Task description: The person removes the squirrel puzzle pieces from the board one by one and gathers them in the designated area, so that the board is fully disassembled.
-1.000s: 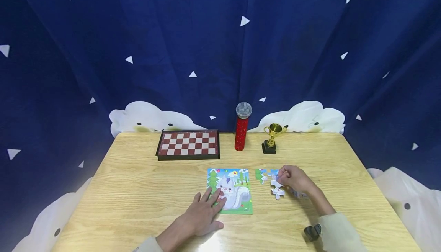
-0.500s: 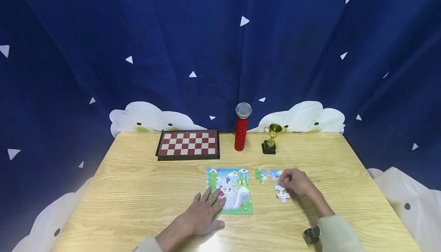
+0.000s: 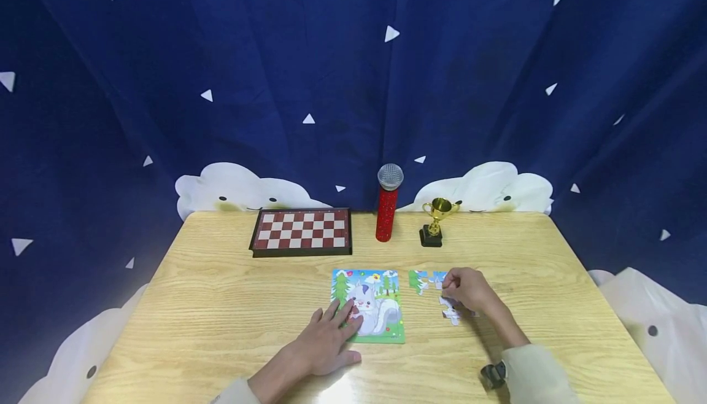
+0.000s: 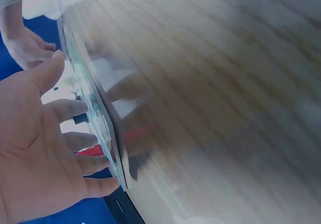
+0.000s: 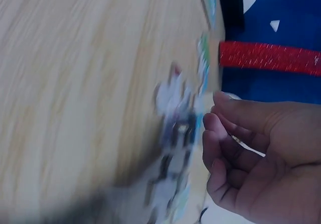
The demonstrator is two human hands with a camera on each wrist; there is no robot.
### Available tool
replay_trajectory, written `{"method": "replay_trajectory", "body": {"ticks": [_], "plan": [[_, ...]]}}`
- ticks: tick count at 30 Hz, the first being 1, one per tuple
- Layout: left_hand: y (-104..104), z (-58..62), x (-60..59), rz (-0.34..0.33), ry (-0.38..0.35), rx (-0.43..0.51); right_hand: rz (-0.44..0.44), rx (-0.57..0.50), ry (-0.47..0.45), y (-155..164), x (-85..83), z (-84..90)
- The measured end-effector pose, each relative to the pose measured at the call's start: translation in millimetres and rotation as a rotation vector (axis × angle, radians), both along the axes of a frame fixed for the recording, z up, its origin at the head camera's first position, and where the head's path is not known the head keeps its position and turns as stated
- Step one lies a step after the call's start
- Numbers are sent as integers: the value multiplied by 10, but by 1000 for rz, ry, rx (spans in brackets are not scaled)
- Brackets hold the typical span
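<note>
A square squirrel picture board (image 3: 381, 324) lies mid-table. My left hand (image 3: 317, 349) rests its straight, spread fingers on the board's lower left part; the left wrist view shows the palm (image 4: 35, 148) beside the board's thin edge. To the right, my right hand (image 3: 472, 290) has curled fingers close over loose puzzle pieces. A white puzzle piece (image 3: 449, 312) lies by its fingertips, partly covered. A green piece (image 3: 417, 281) is further left. In the right wrist view, the right hand's (image 5: 251, 148) thumb and index finger come close together; I cannot tell whether they pinch a piece.
A red-and-white chessboard (image 3: 301, 232) in a dark frame lies at the back left. A red microphone (image 3: 386, 213) stands at the back middle, with a small gold trophy cup (image 3: 439, 213) to its right. Blue patterned cloth (image 3: 353, 72) hangs behind the table (image 3: 221, 293).
Near my right hand's fingertips, the white puzzle piece has turned and shifted slightly toward the front right. That hand has since moved a little left. My left hand stays on the board.
</note>
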State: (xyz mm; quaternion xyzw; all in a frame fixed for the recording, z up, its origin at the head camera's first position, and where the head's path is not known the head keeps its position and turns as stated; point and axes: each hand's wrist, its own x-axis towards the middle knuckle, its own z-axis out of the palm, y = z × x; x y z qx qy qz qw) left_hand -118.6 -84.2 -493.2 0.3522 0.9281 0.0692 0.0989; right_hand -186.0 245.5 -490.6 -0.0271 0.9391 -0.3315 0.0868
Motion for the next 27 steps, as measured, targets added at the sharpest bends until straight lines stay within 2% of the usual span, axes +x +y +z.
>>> {"method": "replay_trajectory", "body": {"ticks": [9,19,27], "plan": [[-56,19,83,-29,20,-16,94,-54,1,-522,-36,69],[-114,8,195,-35,42,-14,164,-154,78,-1118,-139,-108],[-134,-6,219,-41,90,-47,226,-188,87,-1446,-139,-119]]}}
